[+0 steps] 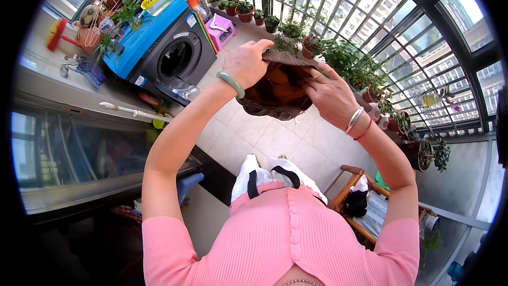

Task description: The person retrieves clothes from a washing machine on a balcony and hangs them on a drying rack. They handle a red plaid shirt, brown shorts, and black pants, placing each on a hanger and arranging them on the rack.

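Between my hands, out in front of my chest, hangs a brown, ribbed cloth piece [275, 92], gathered into a bag or cap shape. Its mouth is spread and faces me, showing a dark brown inside. My left hand [247, 66] is closed on the upper left of the rim. At the right side of the rim, my right hand [334, 95] pinches the cloth, its fingertips partly hidden at the fold. Whether the piece is a hat, a bag or a garment I cannot make out.
A dark front-loading washing machine [182, 55] with a blue cover stands at left, its round door open. Beside it is a pink-purple stool [219, 27]. Potted plants [341, 55] line the barred window. A wooden-framed rack [346, 185] holding cloth stands at lower right.
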Tool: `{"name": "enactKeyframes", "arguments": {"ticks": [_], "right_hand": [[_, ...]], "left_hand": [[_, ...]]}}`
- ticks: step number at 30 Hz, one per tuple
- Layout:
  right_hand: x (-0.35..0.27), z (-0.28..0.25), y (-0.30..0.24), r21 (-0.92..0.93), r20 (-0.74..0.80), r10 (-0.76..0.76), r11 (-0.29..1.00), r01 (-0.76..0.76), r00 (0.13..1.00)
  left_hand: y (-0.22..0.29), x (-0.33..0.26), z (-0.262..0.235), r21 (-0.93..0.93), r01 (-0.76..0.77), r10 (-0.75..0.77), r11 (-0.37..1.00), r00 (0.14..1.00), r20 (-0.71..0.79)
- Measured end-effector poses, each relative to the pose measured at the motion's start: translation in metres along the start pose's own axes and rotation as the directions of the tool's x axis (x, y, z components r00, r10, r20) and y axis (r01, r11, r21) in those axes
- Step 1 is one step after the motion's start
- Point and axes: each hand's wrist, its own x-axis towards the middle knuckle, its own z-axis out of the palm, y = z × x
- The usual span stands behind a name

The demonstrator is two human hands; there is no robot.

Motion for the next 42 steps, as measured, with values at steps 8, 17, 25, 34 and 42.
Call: {"name": "enactKeyframes", "arguments": {"ticks": [8,17,25,34,42], "right_hand": [[0.043,0.127,-0.022,0.705,0.291,0.545,0.433,-0.562,0.786],[-0.045,0.108,-0.061,0.948,0.302,0.685,-0.287,-0.135,0.663],[-0.001,0.123,-0.021,0.907,0.300,0.758,-0.415,0.074,0.579],[0.004,0.134,-0.032,0.888,0.314,0.753,-0.448,0.101,0.578],[-0.050,0.125,-0.073,0.878,0.360,0.730,-0.476,0.054,0.581]], "left_hand": [[0.085,-0.030,0.030,0.025,-0.057,0.054,0.998,0.995,0.078],[0.162,-0.116,0.017,-0.478,-0.174,0.303,0.861,0.930,0.207],[0.098,-0.102,0.036,-0.689,0.076,0.057,0.720,0.984,0.168],[0.058,-0.056,0.081,-0.506,0.027,-0.112,0.862,0.984,-0.138],[0.135,-0.106,0.050,-0.883,0.360,0.182,0.302,0.887,0.424]]}}
